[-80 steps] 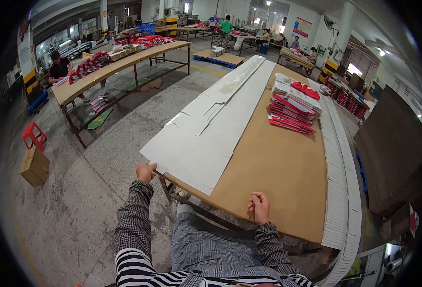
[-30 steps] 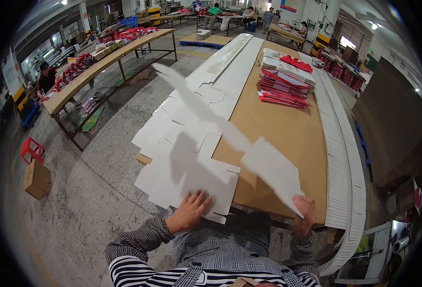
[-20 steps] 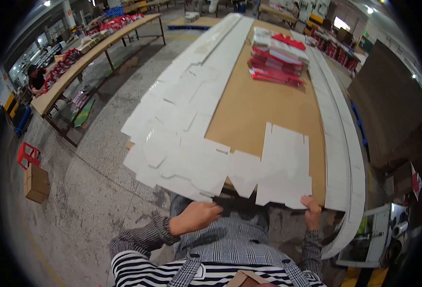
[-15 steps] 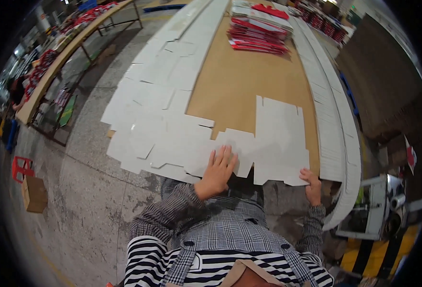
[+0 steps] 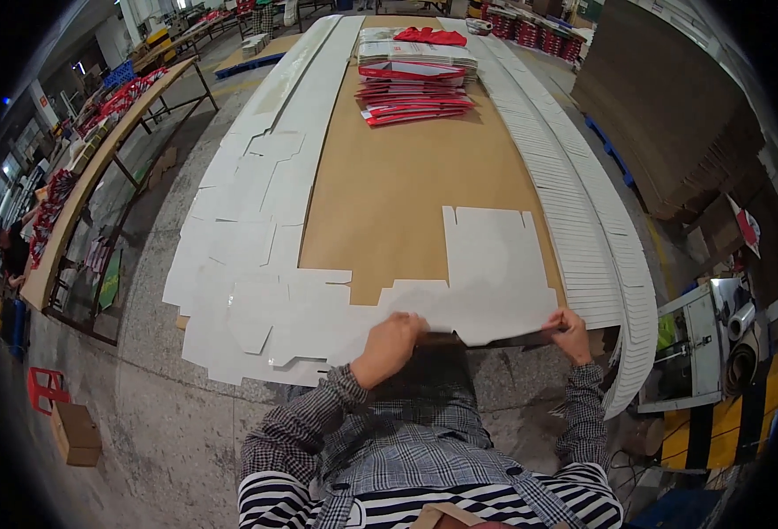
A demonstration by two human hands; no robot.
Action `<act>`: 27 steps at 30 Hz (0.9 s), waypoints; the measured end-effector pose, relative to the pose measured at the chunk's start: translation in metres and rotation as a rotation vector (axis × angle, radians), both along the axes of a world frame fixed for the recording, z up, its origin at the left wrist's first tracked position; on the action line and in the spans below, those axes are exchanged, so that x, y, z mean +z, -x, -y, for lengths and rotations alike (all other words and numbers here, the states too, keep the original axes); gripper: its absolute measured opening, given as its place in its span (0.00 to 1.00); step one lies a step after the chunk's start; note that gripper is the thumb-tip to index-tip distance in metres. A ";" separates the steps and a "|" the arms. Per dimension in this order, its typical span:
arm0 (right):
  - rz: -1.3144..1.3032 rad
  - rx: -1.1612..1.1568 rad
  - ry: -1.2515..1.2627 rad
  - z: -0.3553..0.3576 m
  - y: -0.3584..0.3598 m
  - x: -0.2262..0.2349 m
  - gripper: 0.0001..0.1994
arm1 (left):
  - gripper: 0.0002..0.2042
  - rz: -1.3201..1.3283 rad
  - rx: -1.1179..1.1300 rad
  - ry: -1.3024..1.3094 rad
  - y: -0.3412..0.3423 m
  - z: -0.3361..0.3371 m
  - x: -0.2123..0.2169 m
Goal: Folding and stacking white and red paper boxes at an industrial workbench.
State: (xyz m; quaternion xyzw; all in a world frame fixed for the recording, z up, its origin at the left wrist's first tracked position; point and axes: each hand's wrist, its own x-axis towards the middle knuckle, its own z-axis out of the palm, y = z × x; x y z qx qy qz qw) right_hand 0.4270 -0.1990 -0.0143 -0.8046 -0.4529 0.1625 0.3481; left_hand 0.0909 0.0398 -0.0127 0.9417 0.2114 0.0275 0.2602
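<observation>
A white die-cut cardboard blank (image 5: 502, 273) lies at the near end of the table, with a tall slotted panel pointing away from me. My right hand (image 5: 569, 337) pinches its near right corner between thumb and fingers. At the near edge further left, my left hand (image 5: 390, 346) has its fingers bent round the blank's edge; the fingertips are partly hidden. The near edge between my hands is slightly lifted and bent. To the left, more flat white blanks (image 5: 239, 264) overlap one another along the table.
A pile of red and white folded packages (image 5: 420, 84) stands at the table's far end on brown board (image 5: 398, 176). Rows of white strips (image 5: 547, 159) line the right side. A red stool (image 5: 47, 388) and a brown carton (image 5: 77, 434) stand on the floor at left.
My left hand has gone from lying flat with fingers spread to bent fingers at the blank's edge. My right hand keeps hold of the corner. The view has tilted up and shifted.
</observation>
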 end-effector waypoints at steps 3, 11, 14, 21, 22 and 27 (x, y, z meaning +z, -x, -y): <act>-0.161 -0.192 0.002 -0.031 -0.005 -0.005 0.20 | 0.16 0.185 0.417 0.189 -0.026 -0.019 -0.028; 0.451 -0.019 -0.104 -0.063 0.011 -0.054 0.08 | 0.14 0.328 0.339 -0.240 -0.089 0.023 -0.047; 0.217 0.162 -0.215 -0.096 0.063 -0.036 0.12 | 0.13 0.382 0.467 -0.136 -0.108 0.041 -0.051; 0.449 0.432 -0.336 -0.089 0.063 -0.034 0.11 | 0.23 0.406 0.166 -0.327 -0.068 0.059 -0.054; 0.574 0.394 -0.349 -0.091 0.075 -0.021 0.10 | 0.27 0.343 0.172 -0.310 -0.060 0.059 -0.050; -0.158 -0.085 -0.370 -0.063 0.161 -0.062 0.08 | 0.32 0.276 0.176 -0.416 -0.054 0.061 -0.067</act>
